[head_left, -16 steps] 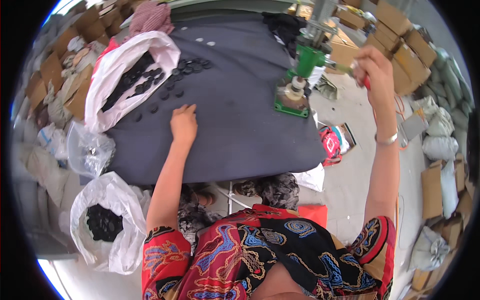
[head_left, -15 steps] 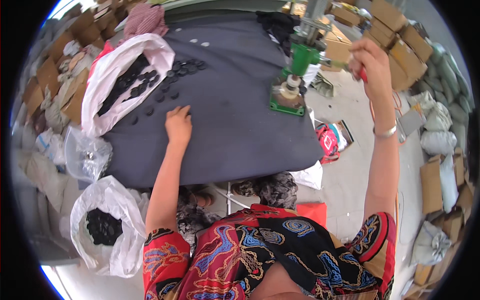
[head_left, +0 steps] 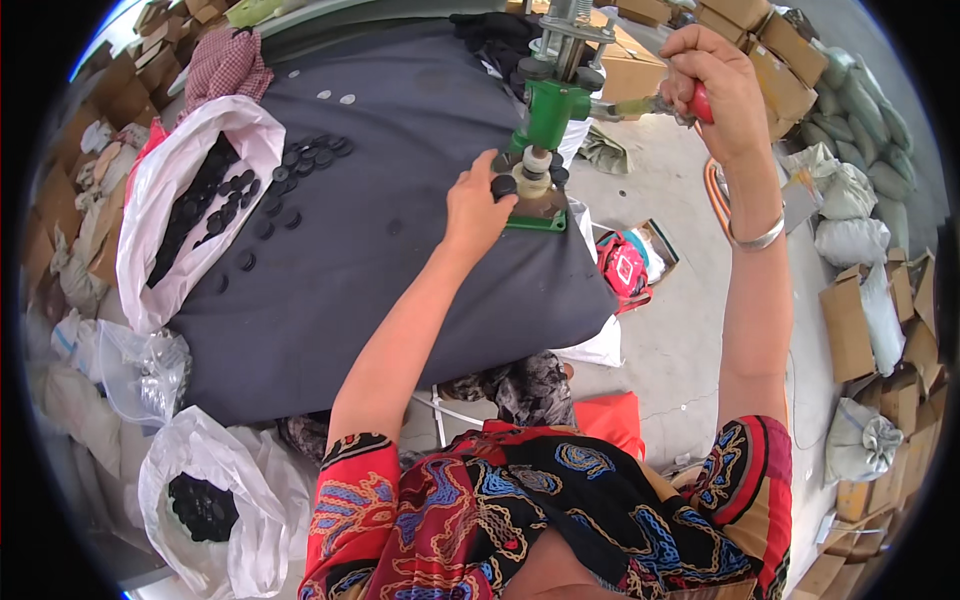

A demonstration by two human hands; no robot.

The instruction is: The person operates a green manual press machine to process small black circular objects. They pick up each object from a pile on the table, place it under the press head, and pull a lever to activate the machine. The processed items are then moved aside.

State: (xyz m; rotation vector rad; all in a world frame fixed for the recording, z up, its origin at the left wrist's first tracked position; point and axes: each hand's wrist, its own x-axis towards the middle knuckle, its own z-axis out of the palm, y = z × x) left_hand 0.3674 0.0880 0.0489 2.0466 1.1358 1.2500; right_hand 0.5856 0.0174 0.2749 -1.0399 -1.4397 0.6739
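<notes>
My right hand (head_left: 722,85) is raised and closed round the red knob (head_left: 701,103) at the end of the press lever (head_left: 635,106). That lever belongs to a green hand press (head_left: 553,112) standing at the table's right edge. At the press base (head_left: 535,224), my left hand (head_left: 476,210) pinches a small round black disc (head_left: 503,186) between thumb and fingers. The disc is beside the pale round die (head_left: 532,182) under the ram. Another black piece (head_left: 560,176) shows just right of the die. Further left, loose black discs (head_left: 290,217) lie scattered on the dark tablecloth (head_left: 370,300).
A white bag (head_left: 140,262) of black discs lies open at the table's left. Below it stands another open white bag (head_left: 262,530), also holding black pieces. Three pale discs (head_left: 324,95) lie at the far side. Cardboard boxes (head_left: 848,325) and sacks (head_left: 858,245) line the right.
My left hand has moved right from near the scattered discs to the press base and now holds a black disc. My right hand remains on the lever knob. The view has shifted.
</notes>
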